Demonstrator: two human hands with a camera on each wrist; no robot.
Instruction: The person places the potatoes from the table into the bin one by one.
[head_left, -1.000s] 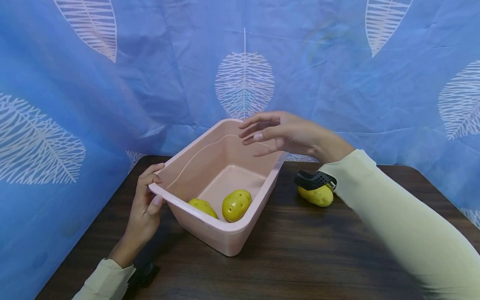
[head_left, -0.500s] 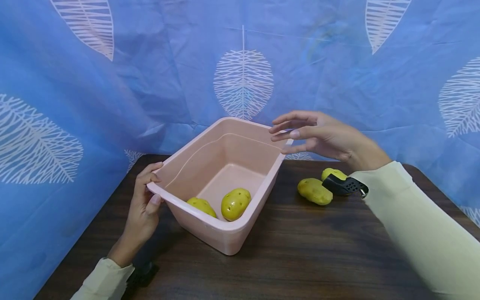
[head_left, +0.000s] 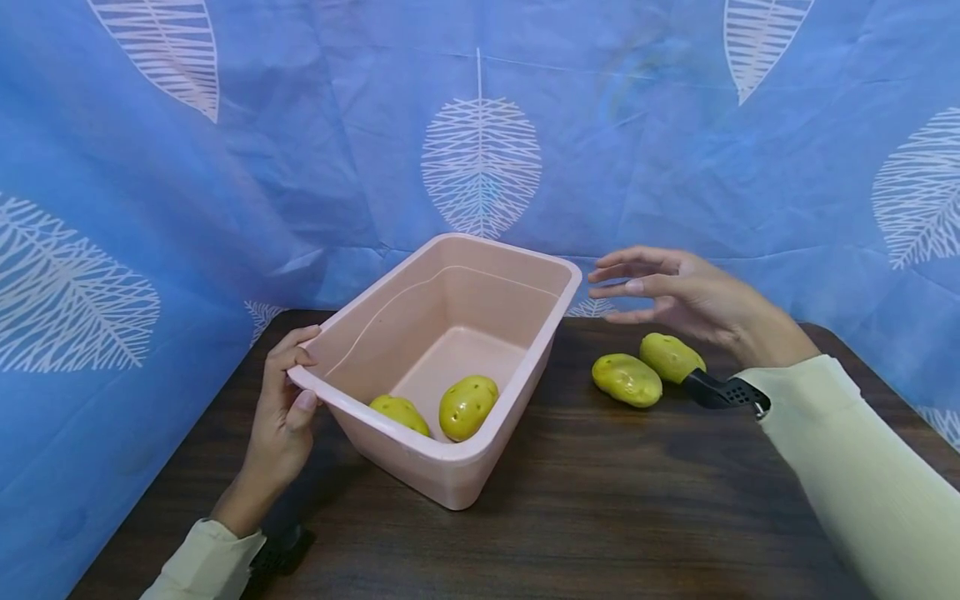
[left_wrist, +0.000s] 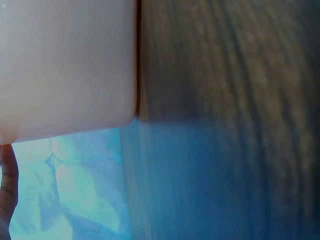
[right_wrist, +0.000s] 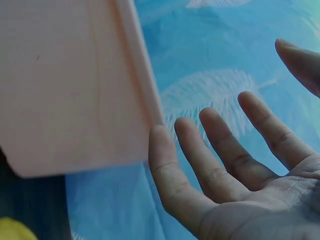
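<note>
A pink plastic bin [head_left: 480, 471] stands on the dark wooden table, turned at an angle. My left hand [head_left: 277, 417] grips its near left corner, thumb outside and fingers over the rim. Inside the bin lie two yellow-green potatoes, one whole in view [head_left: 468, 407] and one partly hidden [head_left: 401, 413] by the near wall. My right hand [head_left: 682, 296] hovers past the bin's right rim, fingers spread and slightly bent, palm bare in the right wrist view. Below it on the table rest two more potatoes, a nearer one [head_left: 627, 380] and one behind [head_left: 671, 357], beside the black wrist strap.
The dark wooden table [head_left: 637, 517] runs back to a blue cloth backdrop [head_left: 637, 150] with white leaf prints. A black strap [head_left: 716, 390] sits at my right wrist, and a dark one [head_left: 281, 550] at the left.
My right hand has moved right, from over the bin to beyond its right rim, and dipped a little. The second table potato has come into view. The left hand keeps its grip.
</note>
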